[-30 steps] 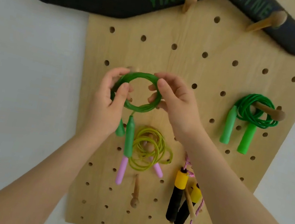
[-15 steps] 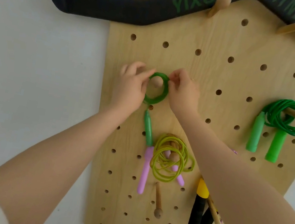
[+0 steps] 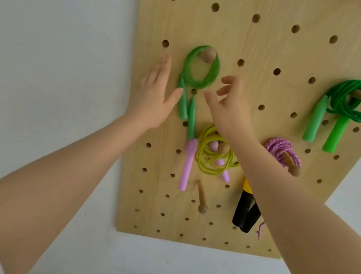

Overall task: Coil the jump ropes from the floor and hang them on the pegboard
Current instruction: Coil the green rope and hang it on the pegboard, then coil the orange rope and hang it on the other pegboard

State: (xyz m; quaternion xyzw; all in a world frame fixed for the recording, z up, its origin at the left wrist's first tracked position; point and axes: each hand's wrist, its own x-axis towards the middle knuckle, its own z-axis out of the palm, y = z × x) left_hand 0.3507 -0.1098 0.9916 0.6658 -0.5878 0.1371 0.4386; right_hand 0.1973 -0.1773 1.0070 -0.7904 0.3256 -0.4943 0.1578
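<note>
Step in hand: the hanging of the dark green jump rope [image 3: 201, 68] looks done; its coil sits round a wooden peg [image 3: 208, 55] near the upper left of the pegboard [image 3: 284, 51], and its two green handles [image 3: 188, 107] dangle below the coil.
Left hand: the left hand [image 3: 154, 99] is beside the coil on the board's left edge, fingers straight and spread, holding nothing; the thumb tip is at or just beside a handle, and I cannot tell whether it touches.
Right hand: the right hand [image 3: 230, 107] is just right of the coil, fingers loosely bent and apart, gripping nothing.
Other ropes hung: a bright green rope [image 3: 347, 102] on a peg at the right edge; a yellow-green rope with pink handles [image 3: 211, 158] in the lower middle; a pink braided rope [image 3: 282, 151] with black-and-yellow handles, partly hidden behind the right forearm.
Spare peg: a bare peg [image 3: 201, 199] sticks out near the bottom edge.
Progress, as a judgement: four ropes are on the board; the floor is out of view, so whether any remain is unknown.
Next move calls for: drawing both hands clear without snagging the coil, then checking the floor for another rope to coil for the spare peg.
</note>
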